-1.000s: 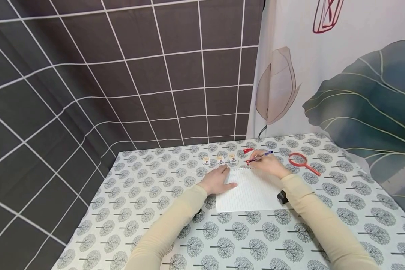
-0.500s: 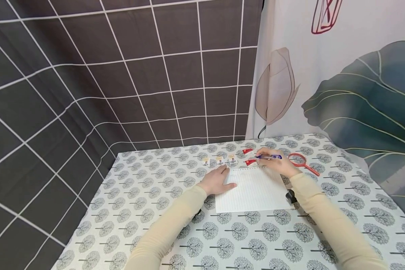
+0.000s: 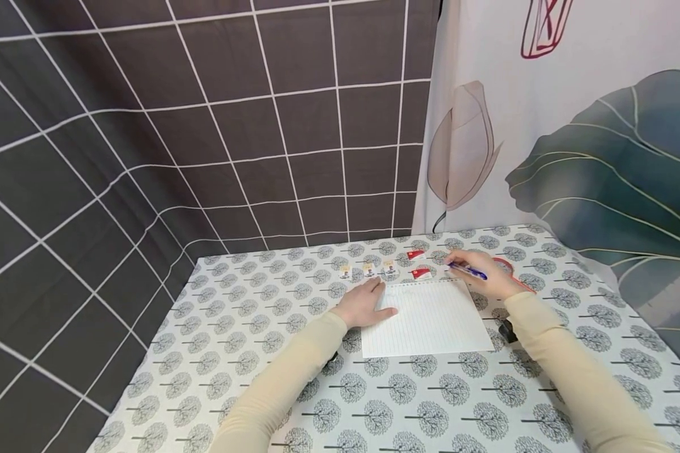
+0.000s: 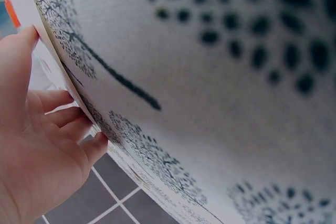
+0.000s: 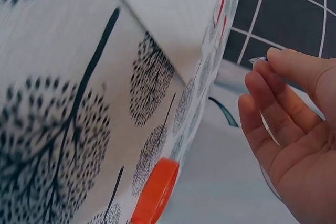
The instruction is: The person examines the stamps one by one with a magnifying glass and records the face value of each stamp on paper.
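Pen (image 3: 471, 270) pinched in right fingers (image 5: 270, 100) near far-right corner of paper (image 3: 430, 321); left fingers (image 4: 65, 116) straight at left edge; wide gap between.

Soft, even brightness over the desk (image 3: 209, 371), its source out of view.
In the head view the paper (image 3: 430, 324) shows pale with faint lines, and the far cards (image 3: 369, 270) lack fine detail; the left wrist view is greyer, its nearest cloth (image 4: 247, 40) out of focus.
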`<state>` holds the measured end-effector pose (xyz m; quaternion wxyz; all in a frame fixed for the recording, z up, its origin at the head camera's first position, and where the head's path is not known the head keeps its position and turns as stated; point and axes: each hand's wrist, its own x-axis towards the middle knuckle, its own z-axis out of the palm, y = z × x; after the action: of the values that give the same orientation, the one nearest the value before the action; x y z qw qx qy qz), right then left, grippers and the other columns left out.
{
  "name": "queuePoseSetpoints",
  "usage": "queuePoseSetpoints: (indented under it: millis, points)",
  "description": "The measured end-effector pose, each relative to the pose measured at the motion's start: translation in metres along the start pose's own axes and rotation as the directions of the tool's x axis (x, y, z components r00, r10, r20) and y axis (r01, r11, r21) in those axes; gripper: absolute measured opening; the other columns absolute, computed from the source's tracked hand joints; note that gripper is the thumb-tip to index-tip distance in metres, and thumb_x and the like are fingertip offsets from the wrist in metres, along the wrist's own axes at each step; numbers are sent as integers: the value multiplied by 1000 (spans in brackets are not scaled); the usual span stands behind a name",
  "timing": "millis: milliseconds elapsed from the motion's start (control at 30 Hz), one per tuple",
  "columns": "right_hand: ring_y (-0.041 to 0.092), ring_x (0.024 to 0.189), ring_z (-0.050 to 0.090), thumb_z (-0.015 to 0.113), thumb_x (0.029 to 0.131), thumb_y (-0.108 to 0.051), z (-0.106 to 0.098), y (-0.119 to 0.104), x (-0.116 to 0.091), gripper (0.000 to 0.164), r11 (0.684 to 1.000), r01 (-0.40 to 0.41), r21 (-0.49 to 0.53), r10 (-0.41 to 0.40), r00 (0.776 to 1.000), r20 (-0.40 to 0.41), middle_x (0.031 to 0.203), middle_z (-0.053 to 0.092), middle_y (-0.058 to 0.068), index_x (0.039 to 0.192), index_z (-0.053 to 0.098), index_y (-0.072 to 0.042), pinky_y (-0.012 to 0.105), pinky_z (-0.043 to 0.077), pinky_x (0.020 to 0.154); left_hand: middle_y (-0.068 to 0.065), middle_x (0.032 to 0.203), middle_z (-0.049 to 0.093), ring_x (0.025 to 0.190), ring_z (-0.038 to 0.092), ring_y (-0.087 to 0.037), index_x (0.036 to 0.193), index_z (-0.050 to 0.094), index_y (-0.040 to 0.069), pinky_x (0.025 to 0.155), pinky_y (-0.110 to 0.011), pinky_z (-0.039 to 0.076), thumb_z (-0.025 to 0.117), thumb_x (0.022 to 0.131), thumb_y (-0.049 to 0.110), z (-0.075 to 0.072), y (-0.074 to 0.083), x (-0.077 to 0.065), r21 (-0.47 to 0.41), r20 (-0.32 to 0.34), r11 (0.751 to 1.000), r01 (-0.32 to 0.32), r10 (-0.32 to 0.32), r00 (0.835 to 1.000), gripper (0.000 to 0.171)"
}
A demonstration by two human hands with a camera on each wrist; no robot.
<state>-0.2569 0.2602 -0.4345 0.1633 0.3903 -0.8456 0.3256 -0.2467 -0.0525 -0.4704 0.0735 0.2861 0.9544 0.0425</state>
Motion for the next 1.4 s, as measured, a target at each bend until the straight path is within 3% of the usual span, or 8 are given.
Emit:
queuePoseSetpoints:
  millis: [167, 300, 433, 633, 933, 1167, 1400]
  points:
    - [27, 85, 67, 69, 85, 14, -3, 9, -6, 25, 997, 0, -81, 2, 1000, 30, 99, 70, 14, 105, 66, 1, 42, 59, 73, -13, 164, 26, 150, 28, -28, 156, 33, 3, 122, -36, 25, 44, 99, 65, 2, 0, 0, -3, -1, 1000, 3, -3, 1000, 85]
    - [29, 88, 67, 69, 87, 11, -8, 12, -11, 23, 989, -85, -120, 95, 992, 84, 99, 71, 14, 108, 67, 2, 46, 58, 76, -14, 164, 27, 150, 28, -28, 156, 33, 3, 122, -36, 25, 44, 100, 65, 3, -1, 1, 1, -3, 1000, 0, 0, 1000, 85]
    - [34, 93, 67, 61, 87, 15, -12, 8, -14, 28, 968, -213, -129, 231, 962, 145, 101, 71, 15, 112, 67, 3, 52, 57, 82, -14, 164, 27, 150, 28, -28, 156, 34, 3, 122, -36, 25, 44, 100, 65, 3, -1, 1, 5, -3, 1000, -4, 4, 1000, 85]
    - [32, 87, 69, 69, 89, 6, -11, 13, -17, 20, 939, -294, -179, 324, 930, 175, 93, 72, 10, 110, 69, 1, 49, 59, 79, -13, 164, 27, 150, 28, -28, 156, 34, 3, 122, -35, 26, 43, 100, 65, 2, -1, 1, 16, -6, 1000, -9, 9, 1000, 85]
    - [28, 88, 68, 69, 86, 9, -10, 21, -27, 22, 932, -305, -197, 341, 921, 188, 93, 72, 6, 104, 71, -2, 47, 59, 80, -14, 164, 27, 149, 29, -29, 156, 34, 3, 122, -36, 26, 45, 99, 65, 3, -1, 2, -1, -7, 1000, -5, 5, 1000, 85]
    - [25, 84, 66, 70, 82, 11, -10, 25, -31, 23, 940, -260, -221, 303, 935, 187, 89, 71, 4, 98, 72, -6, 48, 58, 80, -14, 164, 27, 149, 29, -29, 156, 34, 3, 122, -36, 26, 44, 99, 66, 3, -1, 1, 1, -8, 1000, 1, -1, 1000, 85]
    - [14, 73, 57, 64, 82, 14, -10, 26, -33, 27, 949, -226, -219, 269, 944, 193, 79, 63, -5, 94, 71, -9, 39, 55, 70, -14, 164, 27, 149, 29, -29, 156, 34, 3, 122, -36, 26, 44, 100, 65, 3, -1, 1, 0, -5, 1000, -8, 8, 1000, 85]
